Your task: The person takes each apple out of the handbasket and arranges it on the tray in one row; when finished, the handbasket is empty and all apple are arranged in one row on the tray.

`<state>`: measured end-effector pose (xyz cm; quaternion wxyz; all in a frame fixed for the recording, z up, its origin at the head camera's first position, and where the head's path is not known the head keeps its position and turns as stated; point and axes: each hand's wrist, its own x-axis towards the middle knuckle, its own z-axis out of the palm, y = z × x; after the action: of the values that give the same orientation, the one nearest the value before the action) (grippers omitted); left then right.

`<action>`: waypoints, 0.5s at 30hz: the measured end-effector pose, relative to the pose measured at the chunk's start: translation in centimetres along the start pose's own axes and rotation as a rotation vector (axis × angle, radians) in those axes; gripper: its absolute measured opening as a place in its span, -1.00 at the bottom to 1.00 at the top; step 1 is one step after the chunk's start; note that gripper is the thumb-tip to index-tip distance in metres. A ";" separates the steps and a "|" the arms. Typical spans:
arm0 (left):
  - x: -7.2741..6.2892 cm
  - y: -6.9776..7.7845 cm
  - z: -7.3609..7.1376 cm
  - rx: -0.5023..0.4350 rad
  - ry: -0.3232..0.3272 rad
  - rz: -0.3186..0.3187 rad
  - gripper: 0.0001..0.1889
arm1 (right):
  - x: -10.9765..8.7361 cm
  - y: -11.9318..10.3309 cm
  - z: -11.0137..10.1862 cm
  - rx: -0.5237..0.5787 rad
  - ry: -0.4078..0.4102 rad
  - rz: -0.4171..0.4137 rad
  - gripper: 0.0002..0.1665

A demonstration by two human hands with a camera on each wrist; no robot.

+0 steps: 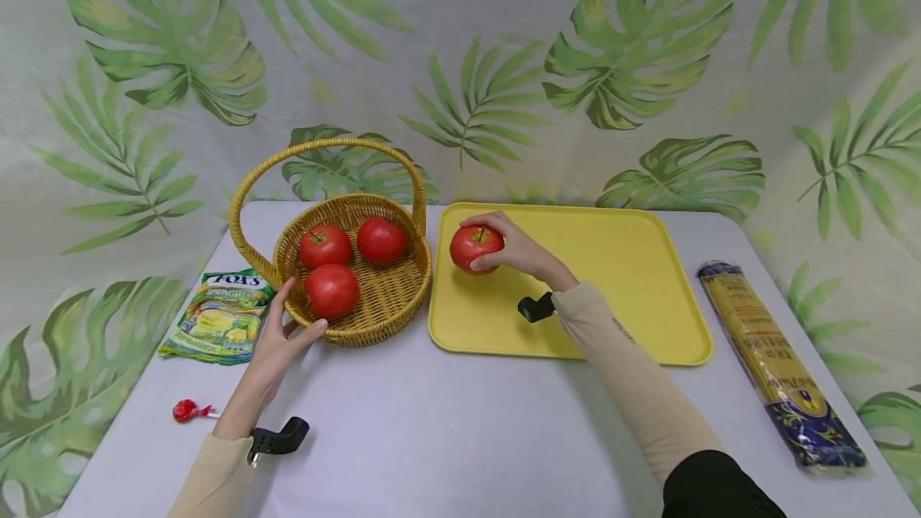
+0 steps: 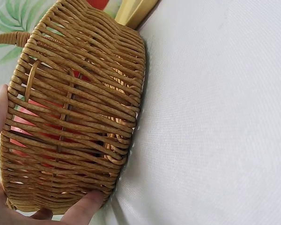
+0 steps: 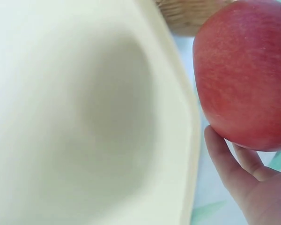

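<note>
My right hand (image 1: 520, 250) holds a red apple (image 1: 475, 248) between thumb and fingers over the left part of the yellow tray (image 1: 576, 286). In the right wrist view the apple (image 3: 246, 77) hangs clear of the tray (image 3: 131, 187), which carries a soft shadow. Three more red apples (image 1: 332, 292) lie in a round wicker basket (image 1: 384, 294) with a tall arched handle. My left hand (image 1: 277, 350) grips the basket's near left side, thumb at the rim and fingers against the woven wall (image 2: 75, 117).
Left of the basket lies a green FOX'S candy bag (image 1: 219, 316). A red-wrapped lollipop (image 1: 185, 411) rests near my left forearm. On the right is a long yellow and blue pack (image 1: 780, 366), probably noodles. A leaf-patterned cloth (image 1: 496, 46) hangs behind the white table (image 1: 446, 430).
</note>
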<state>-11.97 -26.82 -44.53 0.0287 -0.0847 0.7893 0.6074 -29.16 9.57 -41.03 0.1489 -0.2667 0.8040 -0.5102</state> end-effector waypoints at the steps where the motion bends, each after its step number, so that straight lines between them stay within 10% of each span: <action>1: 0.0 0.0 0.0 0.000 0.000 0.000 -0.06 | -0.1 0.4 0.0 0.001 0.006 0.004 -0.26; 15: 0.2 -0.3 -0.1 0.007 -0.006 -0.027 -0.06 | -0.2 2.6 1.6 -0.097 0.008 -0.012 -0.24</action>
<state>-12.13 -27.04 -44.77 0.0398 -0.0936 0.7902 0.6043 -28.89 9.38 -44.04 0.1298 -0.2763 0.8267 -0.4727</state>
